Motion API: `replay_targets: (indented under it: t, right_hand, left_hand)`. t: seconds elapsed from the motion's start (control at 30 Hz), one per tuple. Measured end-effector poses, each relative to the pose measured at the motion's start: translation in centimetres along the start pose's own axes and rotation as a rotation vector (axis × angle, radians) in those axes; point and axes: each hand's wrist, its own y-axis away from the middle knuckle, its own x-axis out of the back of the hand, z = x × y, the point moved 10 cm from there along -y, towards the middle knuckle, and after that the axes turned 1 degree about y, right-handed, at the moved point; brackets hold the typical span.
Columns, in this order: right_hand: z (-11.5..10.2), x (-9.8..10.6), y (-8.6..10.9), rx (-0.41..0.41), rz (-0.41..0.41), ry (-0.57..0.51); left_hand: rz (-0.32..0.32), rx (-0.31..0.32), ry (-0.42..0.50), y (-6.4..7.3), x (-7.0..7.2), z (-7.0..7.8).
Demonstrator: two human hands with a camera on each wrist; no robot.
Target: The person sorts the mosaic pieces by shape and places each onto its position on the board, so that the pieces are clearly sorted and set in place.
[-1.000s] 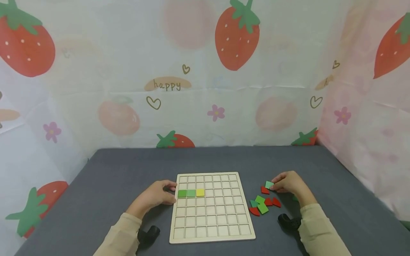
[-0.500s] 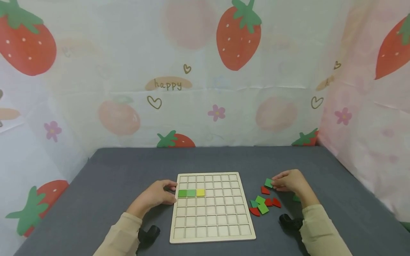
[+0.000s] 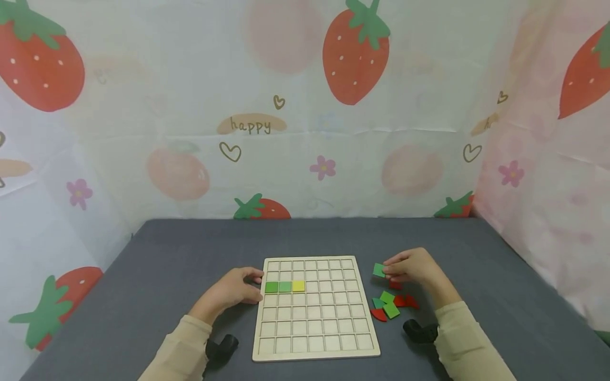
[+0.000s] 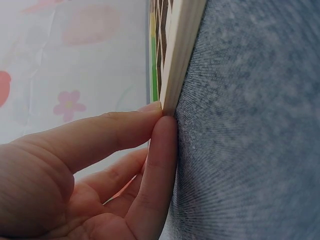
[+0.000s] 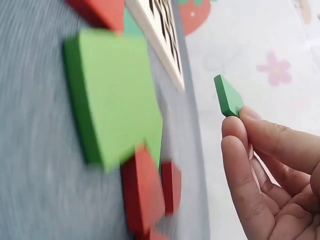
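In the head view, my left hand point(image 3: 234, 287) rests its fingertips against the left edge of a pale wooden grid board point(image 3: 308, 355). The left wrist view shows finger and thumb tips right at the edge of the board point(image 4: 181, 55). My right hand point(image 3: 413, 267) is beyond the board's right side and pinches a green square tile point(image 3: 379, 270) by one corner, between thumb and fingertips. That tile point(image 5: 229, 96) stands above the table in the right wrist view. Three tiles lie on the board in one row: dark green point(image 3: 271, 287), lighter green point(image 3: 285, 287) and yellow point(image 3: 298, 286).
Right of the board lie loose pieces: light green squares point(image 3: 391, 310), a teal piece point(image 3: 378, 303), a red quarter-round piece point(image 3: 378, 315) and other red pieces point(image 3: 399, 301). One red piece point(image 3: 395, 285) is partly under the right hand. A strawberry-print curtain point(image 3: 324, 116) backs the grey table point(image 3: 200, 248).
My right hand has moved left toward the board, carrying the pinched green tile, which has turned and shifted left too. The left hand and the board stay put.
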Motion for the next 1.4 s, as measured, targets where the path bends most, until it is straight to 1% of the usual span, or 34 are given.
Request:
replay_targets:
  t: [0.17,0.4,0.67,0.83,1.2,1.4]
  right_hand:
    - [-1.2,-1.7,-0.4,0.022,-0.031,0.015]
    - [-2.4,-3.8,-0.9,0.004,-0.058,0.0]
    - [-4.0,-6.5,-1.1,0.027,-0.092,0.015]
    - [-4.7,-8.1,-1.4,0.025,-0.117,0.017]
    - [-5.5,-10.2,-2.2,-0.002,-0.137,0.071]
    - [-5.7,-11.4,-2.3,-0.009,-0.156,0.085]
  left_hand:
    - [0.0,-0.001,-0.006,0.0,0.0,0.1]
    - [-0.004,0.002,0.001,0.1,0.0,0.1]
    - [-0.016,-0.005,0.007,0.2,-0.1,0.1]
    - [-0.015,-0.004,0.013,0.2,0.0,0.0]
    - [-0.014,-0.002,0.002,0.0,-0.1,0.1]
    - [-0.01,0.005,0.01,-0.1,0.0,-0.1]
